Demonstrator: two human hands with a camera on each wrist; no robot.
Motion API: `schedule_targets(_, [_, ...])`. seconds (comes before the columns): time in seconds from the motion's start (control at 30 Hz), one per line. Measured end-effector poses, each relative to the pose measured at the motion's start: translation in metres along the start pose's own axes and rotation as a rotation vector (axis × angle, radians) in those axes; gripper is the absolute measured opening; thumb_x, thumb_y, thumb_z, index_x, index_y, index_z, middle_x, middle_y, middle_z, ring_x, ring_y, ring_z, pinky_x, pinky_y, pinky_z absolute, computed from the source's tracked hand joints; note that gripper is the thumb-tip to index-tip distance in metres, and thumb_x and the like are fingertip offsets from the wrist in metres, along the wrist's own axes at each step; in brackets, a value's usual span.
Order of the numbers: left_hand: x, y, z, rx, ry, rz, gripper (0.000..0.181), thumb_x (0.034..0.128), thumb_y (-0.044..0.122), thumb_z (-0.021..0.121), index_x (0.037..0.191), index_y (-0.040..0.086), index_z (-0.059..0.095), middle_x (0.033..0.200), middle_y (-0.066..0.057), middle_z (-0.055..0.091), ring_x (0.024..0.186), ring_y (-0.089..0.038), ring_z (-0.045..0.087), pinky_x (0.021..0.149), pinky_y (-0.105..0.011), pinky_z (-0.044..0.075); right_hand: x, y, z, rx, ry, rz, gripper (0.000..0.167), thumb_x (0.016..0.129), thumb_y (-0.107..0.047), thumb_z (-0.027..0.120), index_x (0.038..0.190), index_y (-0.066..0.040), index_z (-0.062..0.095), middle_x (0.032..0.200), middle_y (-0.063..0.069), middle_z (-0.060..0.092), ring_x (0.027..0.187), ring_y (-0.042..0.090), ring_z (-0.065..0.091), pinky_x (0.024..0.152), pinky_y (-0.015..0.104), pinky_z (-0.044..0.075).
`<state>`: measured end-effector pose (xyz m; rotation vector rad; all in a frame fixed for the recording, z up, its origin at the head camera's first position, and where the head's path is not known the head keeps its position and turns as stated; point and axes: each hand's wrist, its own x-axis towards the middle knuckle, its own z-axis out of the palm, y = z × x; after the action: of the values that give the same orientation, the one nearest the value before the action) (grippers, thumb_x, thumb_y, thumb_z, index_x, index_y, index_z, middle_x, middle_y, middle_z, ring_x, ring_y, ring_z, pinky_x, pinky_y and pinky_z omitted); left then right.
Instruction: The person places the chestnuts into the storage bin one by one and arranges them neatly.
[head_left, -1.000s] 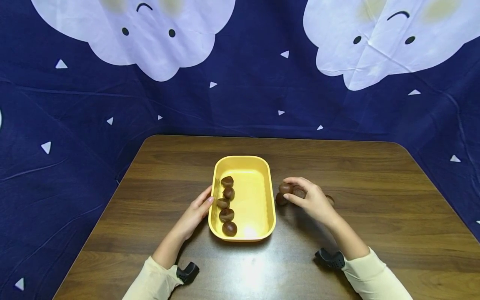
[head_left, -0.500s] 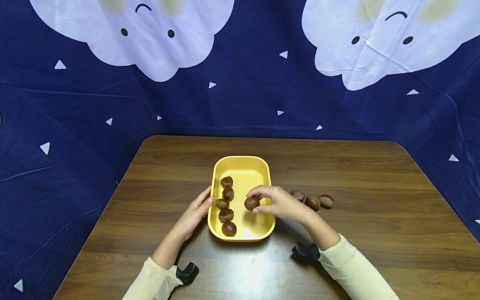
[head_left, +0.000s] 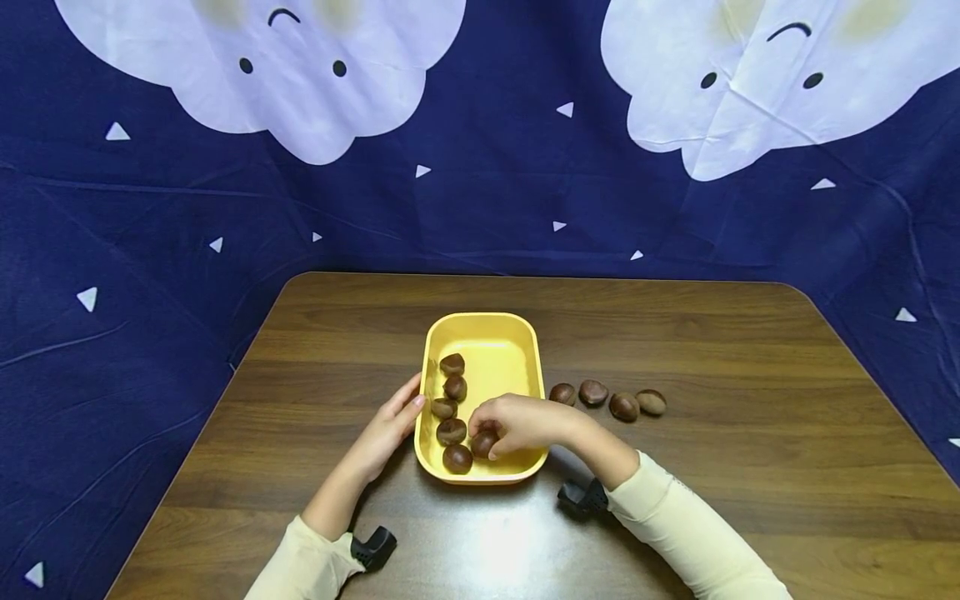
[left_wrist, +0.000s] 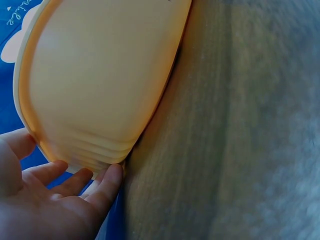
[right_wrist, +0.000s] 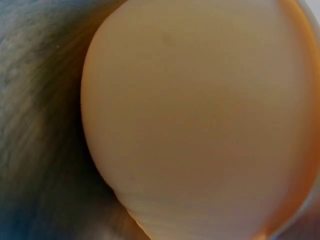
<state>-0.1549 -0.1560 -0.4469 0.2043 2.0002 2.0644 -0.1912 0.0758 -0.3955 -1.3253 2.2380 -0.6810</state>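
Observation:
My right hand point(head_left: 525, 421) reaches over the right rim of the yellow bin point(head_left: 525, 333) and pinches a chestnut point(head_left: 482, 444) low inside, near the front. Just left of it, several chestnuts point(head_left: 452, 431) form a column along the bin's left wall. Outside that wall, my left hand point(head_left: 393, 419) rests against the bin. The left wrist view shows the fingertips of the left hand point(left_wrist: 65, 200) touching the bin's outer side point(left_wrist: 110, 75), fingers extended. Only the bin's outer wall point(right_wrist: 200, 110) fills the right wrist view, so the right hand is hidden there.
Several loose chestnuts point(head_left: 623, 407) lie in a row on the wooden table point(head_left: 750, 467), right of the bin. A dark blue cloth point(head_left: 510, 192) with white clouds hangs behind the table's far edge. Black wrist devices point(head_left: 583, 498) sit at both cuffs.
My right hand has carried one chestnut left from the row on the table, over the bin's rim, and down beside the column. The left hand has stayed at the bin's side.

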Motion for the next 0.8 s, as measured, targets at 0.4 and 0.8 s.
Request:
schedule_targets(0.4, [0.0004, -0.0015, 0.0002, -0.014, -0.012, 0.013, 0.054, 0.0968, 0.025, 0.041, 0.143, 0.007, 0.020, 0.145, -0.014, 0.020, 0.124, -0.030, 0.033, 0.099, -0.042, 0.030, 0.0032, 0.0028, 0.0064, -0.011, -0.043, 0.048, 0.016, 0.072, -0.002, 0.071, 0.080, -0.011, 0.060, 0.075, -0.010, 0.056, 0.069, 0.001, 0.052, 0.064, 0.016, 0.045])
schedule_targets(0.8, [-0.0006, 0.0006, -0.0002, 0.000, -0.004, -0.001, 0.051, 0.0976, 0.022, 0.039, 0.143, 0.008, 0.020, 0.146, -0.013, 0.018, 0.125, -0.030, 0.032, 0.099, -0.042, 0.030, -0.0039, 0.0036, 0.0018, 0.110, 0.133, -0.010, 0.023, 0.082, -0.011, 0.066, 0.103, -0.004, 0.059, 0.092, 0.002, 0.061, 0.079, 0.006, 0.056, 0.073, 0.021, 0.047])
